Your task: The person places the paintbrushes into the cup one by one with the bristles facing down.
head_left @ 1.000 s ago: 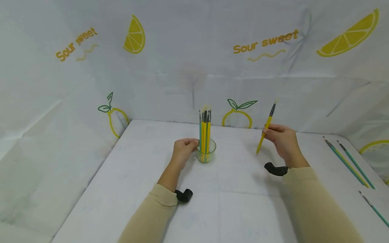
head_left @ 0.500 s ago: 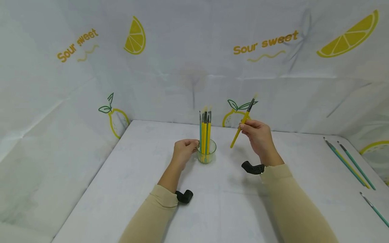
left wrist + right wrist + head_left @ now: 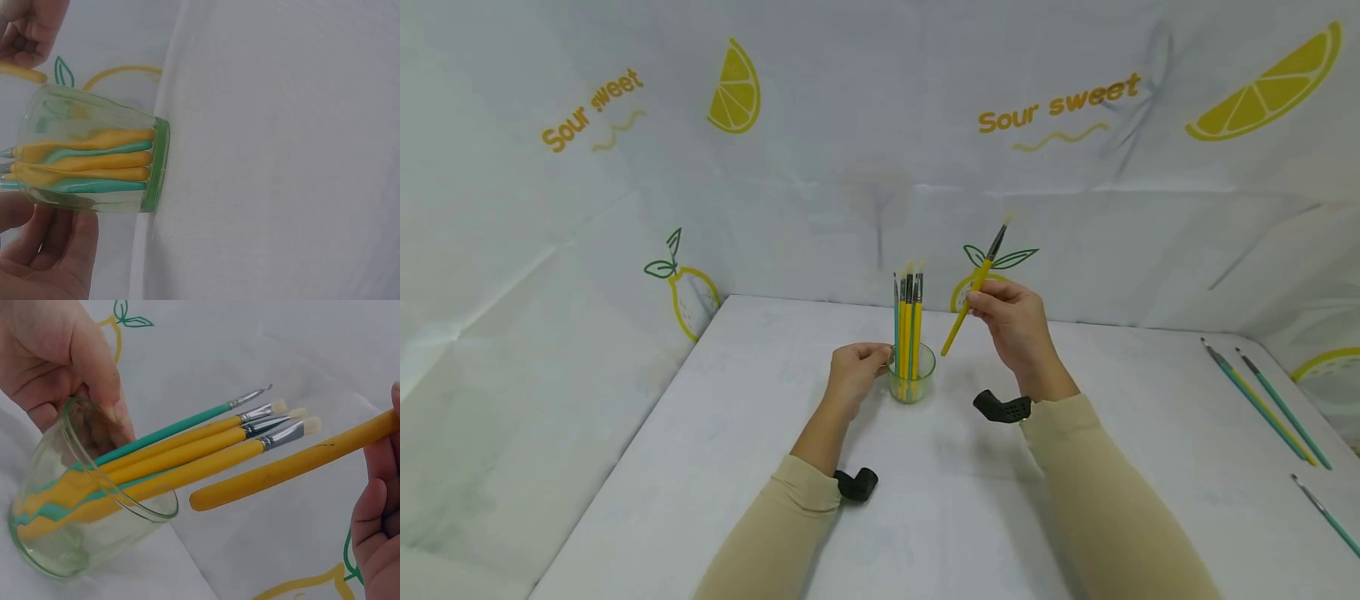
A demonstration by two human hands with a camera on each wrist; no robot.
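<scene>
Near the middle of the white table stands a clear greenish glass cup (image 3: 927, 379). My left hand (image 3: 852, 372) pinches its rim from the left side. Several yellow and teal paintbrushes (image 3: 907, 325) lean in the cup, bristles up. To the right, my right hand (image 3: 1017, 329) holds a yellow paintbrush (image 3: 956, 329) between thumb and fingers, tilted with its bristles up. The brush's rounded handle end (image 3: 206, 500) is close to the cup's rim in the right wrist view, apart from it. In the left wrist view, the handles (image 3: 119, 161) show through the glass, resting at its base.
Several more brushes lie at the table's right: a teal and yellow group (image 3: 1262, 400), a teal one (image 3: 1285, 408) beside it, and another teal brush (image 3: 1328, 517) nearer the front. A white cloth with printed lemons (image 3: 880, 125) hangs behind the table.
My right hand has moved left with the yellow paintbrush and risen slightly, bringing it beside the cup. The left hand and the cup have stayed in place.
</scene>
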